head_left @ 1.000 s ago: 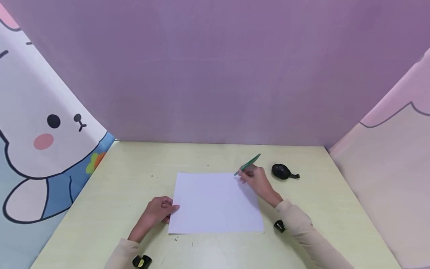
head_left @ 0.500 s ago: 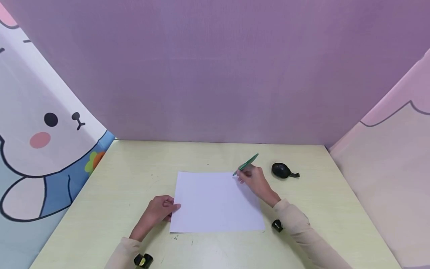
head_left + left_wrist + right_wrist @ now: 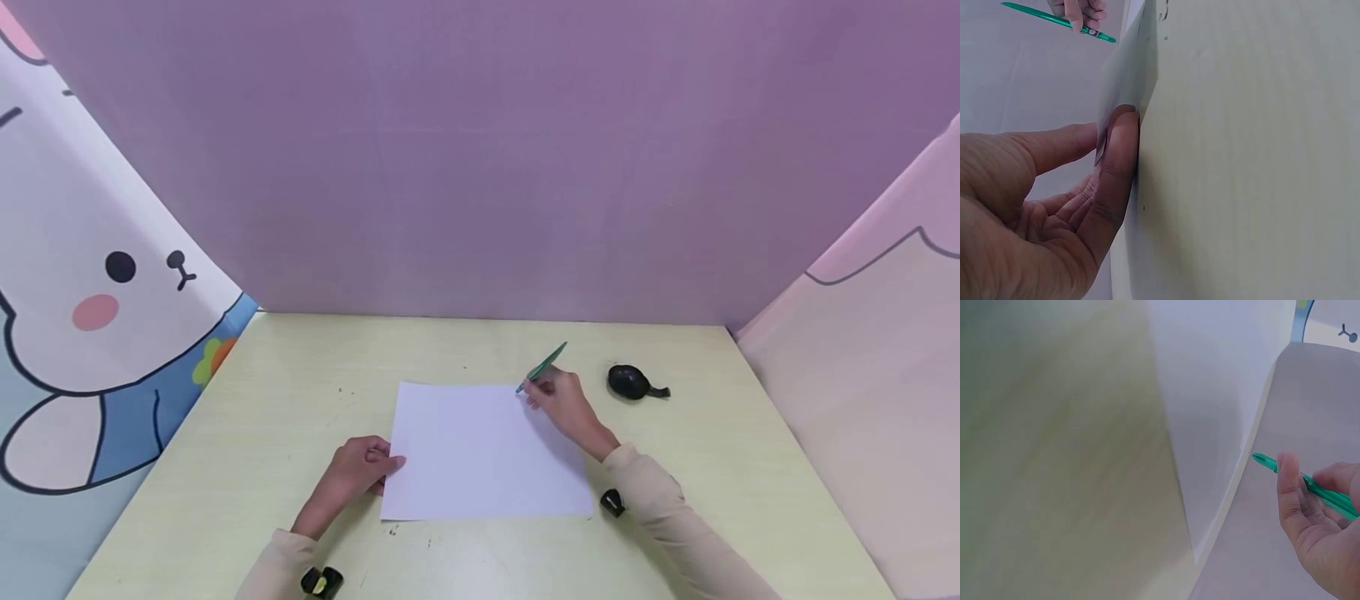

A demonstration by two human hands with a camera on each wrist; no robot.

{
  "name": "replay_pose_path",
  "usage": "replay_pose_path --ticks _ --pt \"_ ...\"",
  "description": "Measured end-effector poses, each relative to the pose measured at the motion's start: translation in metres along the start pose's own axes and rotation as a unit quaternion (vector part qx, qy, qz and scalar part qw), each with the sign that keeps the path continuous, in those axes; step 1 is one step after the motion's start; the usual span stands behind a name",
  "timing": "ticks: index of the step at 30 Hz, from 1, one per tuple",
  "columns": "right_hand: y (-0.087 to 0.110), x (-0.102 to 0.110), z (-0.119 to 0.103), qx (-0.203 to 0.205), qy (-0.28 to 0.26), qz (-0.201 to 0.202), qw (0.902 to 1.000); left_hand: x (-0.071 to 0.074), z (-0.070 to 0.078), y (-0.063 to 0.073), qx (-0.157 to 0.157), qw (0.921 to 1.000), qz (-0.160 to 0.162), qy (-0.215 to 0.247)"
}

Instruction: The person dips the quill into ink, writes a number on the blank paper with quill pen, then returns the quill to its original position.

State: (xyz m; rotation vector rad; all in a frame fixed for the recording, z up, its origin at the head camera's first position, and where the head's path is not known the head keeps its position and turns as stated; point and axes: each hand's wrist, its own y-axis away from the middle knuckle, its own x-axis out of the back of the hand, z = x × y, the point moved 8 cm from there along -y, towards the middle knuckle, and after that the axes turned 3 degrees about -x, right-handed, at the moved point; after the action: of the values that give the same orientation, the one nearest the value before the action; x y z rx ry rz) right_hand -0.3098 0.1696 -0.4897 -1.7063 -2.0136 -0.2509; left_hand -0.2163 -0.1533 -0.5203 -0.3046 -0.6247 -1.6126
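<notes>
A blank white sheet of paper (image 3: pixel 480 454) lies on the table. My left hand (image 3: pixel 356 467) pinches its left edge, thumb on top and fingers beneath; in the left wrist view that edge of the paper (image 3: pixel 1125 81) is lifted off the tabletop. Between thumb and fingers, my right hand (image 3: pixel 564 402) holds a slim green pen-like tool (image 3: pixel 545 362). Its lower tip is right at the paper's far edge, toward the right corner, and its long tapered end points up and away. A tiny dark point shows at the tool's tip in the right wrist view.
A black rounded thing with a short tail (image 3: pixel 630 382) lies behind and right of the right hand. The pale table (image 3: pixel 465 567) ends at a purple backdrop (image 3: pixel 480 167). Black wrist devices show at the left sleeve (image 3: pixel 279 560) and right sleeve (image 3: pixel 660 500).
My right hand has moved slightly left with the green tool, whose tip has shifted left along the paper's far edge. The left hand keeps its pinch on the paper.
</notes>
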Motion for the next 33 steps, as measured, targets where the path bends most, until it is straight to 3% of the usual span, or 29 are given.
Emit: replay_pose_path --ticks 33 --pt "-0.001 -0.012 -0.009 -0.001 0.011 -0.018 0.9998 -0.002 0.002 0.001 -0.017 0.9998 0.006 0.007"
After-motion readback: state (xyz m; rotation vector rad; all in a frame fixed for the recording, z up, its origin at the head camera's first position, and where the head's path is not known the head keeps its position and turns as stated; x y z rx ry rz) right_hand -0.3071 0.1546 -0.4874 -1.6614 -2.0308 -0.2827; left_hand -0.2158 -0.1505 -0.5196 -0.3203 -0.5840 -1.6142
